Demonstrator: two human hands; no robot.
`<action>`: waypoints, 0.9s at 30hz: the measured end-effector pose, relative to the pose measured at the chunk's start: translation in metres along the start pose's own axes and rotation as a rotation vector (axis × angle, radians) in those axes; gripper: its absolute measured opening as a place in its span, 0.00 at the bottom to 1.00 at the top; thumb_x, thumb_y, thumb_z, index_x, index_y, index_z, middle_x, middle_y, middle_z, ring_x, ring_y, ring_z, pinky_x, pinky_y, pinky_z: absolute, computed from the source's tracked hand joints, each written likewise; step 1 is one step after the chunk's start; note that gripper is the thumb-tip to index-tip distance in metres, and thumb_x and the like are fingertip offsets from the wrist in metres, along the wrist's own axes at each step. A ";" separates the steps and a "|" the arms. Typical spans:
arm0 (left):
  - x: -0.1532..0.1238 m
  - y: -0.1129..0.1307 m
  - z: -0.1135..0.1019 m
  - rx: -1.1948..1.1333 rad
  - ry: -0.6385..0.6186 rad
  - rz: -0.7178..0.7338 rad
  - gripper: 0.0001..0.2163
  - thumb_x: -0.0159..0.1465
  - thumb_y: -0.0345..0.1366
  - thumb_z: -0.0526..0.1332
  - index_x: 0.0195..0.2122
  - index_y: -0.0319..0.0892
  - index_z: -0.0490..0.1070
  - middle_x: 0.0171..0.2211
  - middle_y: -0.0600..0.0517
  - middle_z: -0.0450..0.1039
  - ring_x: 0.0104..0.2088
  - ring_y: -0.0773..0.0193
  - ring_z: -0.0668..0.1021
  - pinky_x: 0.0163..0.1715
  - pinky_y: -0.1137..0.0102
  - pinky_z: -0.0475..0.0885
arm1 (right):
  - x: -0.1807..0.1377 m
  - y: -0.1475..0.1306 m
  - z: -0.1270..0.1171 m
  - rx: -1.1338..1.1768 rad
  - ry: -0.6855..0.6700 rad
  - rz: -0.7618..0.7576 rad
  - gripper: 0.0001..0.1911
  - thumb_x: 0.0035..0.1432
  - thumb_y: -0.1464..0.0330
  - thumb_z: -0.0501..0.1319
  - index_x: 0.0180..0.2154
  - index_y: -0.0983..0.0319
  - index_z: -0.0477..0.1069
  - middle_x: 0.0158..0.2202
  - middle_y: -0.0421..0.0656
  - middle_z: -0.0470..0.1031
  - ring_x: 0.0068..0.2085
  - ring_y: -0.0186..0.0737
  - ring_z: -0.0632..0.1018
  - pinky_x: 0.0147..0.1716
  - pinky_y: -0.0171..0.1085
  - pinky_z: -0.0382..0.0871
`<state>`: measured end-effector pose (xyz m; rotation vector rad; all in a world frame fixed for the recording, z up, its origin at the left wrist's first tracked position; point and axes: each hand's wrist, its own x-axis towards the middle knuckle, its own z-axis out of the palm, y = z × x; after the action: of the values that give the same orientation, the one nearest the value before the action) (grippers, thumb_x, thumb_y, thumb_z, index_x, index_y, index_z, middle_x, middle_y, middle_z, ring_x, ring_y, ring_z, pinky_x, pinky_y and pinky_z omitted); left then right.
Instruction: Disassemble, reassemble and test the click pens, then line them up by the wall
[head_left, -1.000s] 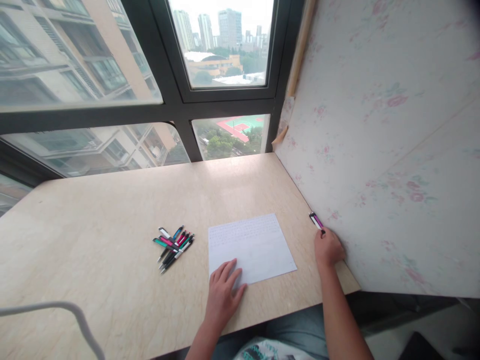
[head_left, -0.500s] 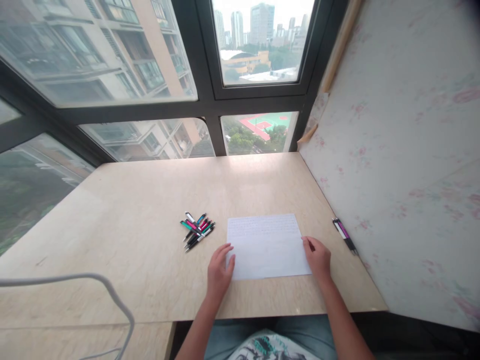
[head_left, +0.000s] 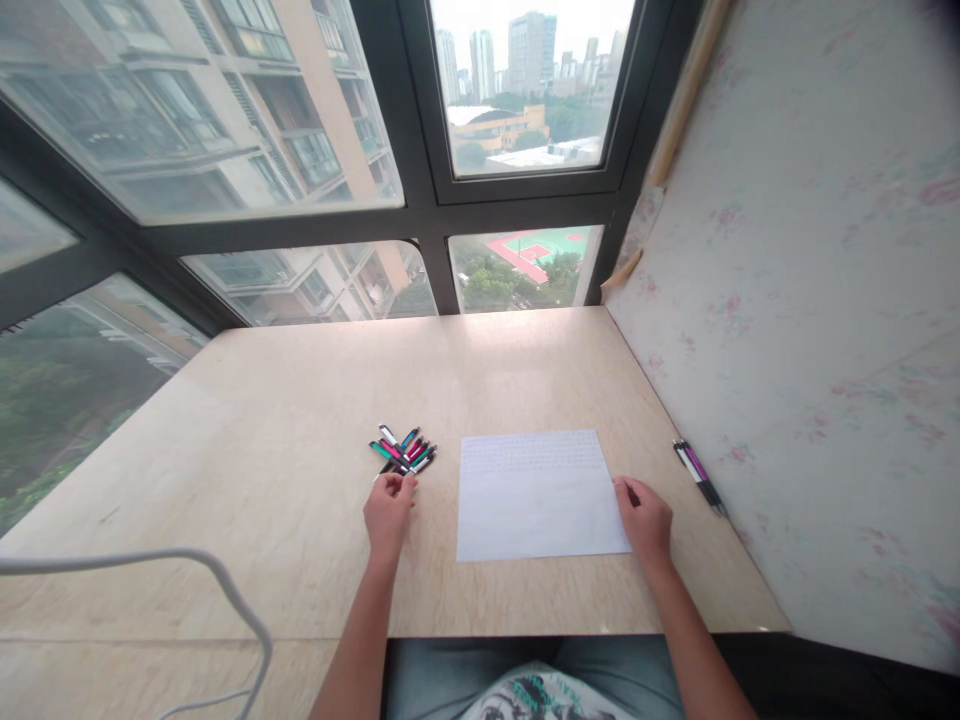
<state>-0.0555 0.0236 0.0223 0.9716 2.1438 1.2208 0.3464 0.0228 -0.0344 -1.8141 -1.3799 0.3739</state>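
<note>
A white sheet of paper lies flat on the tabletop, with lines of handwriting across its upper part. At its right edge rests my right hand, fingers curled and thumb and fingertip pinched at the paper's margin. Left of the sheet is a crossed pile of pens in black, white, green, pink and blue. My left hand is at the pile's near end, its fingers closed around the lower ends of the black pens. The fingers hide exactly how many pens they grip.
Two more pens, one purple and one white with black, lie along the floral-papered wall on the right. A grey cable or bent tube arches over the table's front left. Dark-framed windows border the far edge.
My left hand has left the paper's left edge, moved left to the pens and closed its fingers. My right hand stays at the paper's right edge. The camera view has shifted slightly.
</note>
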 end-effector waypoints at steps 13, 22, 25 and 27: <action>0.003 0.003 0.031 -0.339 0.017 -0.225 0.17 0.48 0.46 0.66 0.27 0.41 0.61 0.29 0.45 0.78 0.19 0.67 0.75 0.12 0.78 0.57 | -0.001 -0.001 -0.001 -0.027 -0.011 -0.028 0.23 0.59 0.54 0.51 0.33 0.64 0.77 0.33 0.50 0.79 0.32 0.45 0.77 0.34 0.39 0.68; 0.003 0.000 0.031 -0.430 0.056 -0.227 0.15 0.49 0.43 0.65 0.27 0.42 0.60 0.29 0.47 0.78 0.20 0.67 0.76 0.13 0.79 0.58 | -0.001 0.001 0.001 -0.016 -0.021 -0.018 0.23 0.59 0.54 0.51 0.33 0.63 0.77 0.34 0.50 0.80 0.32 0.46 0.77 0.34 0.39 0.69; -0.001 0.001 0.030 -0.447 0.038 -0.220 0.16 0.48 0.43 0.66 0.27 0.42 0.60 0.29 0.47 0.79 0.20 0.68 0.75 0.14 0.79 0.57 | -0.001 0.000 0.001 -0.019 -0.016 -0.020 0.22 0.59 0.55 0.52 0.33 0.63 0.77 0.34 0.50 0.80 0.33 0.46 0.77 0.34 0.39 0.69; -0.007 0.002 0.028 -0.460 0.020 -0.212 0.16 0.48 0.43 0.66 0.27 0.42 0.60 0.30 0.47 0.79 0.20 0.68 0.75 0.14 0.78 0.58 | -0.001 -0.001 0.001 -0.024 -0.011 -0.023 0.21 0.59 0.56 0.52 0.32 0.63 0.77 0.33 0.49 0.80 0.32 0.46 0.77 0.34 0.39 0.69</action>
<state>-0.0308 0.0335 0.0105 0.5229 1.8022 1.5214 0.3449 0.0219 -0.0347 -1.8160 -1.4173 0.3573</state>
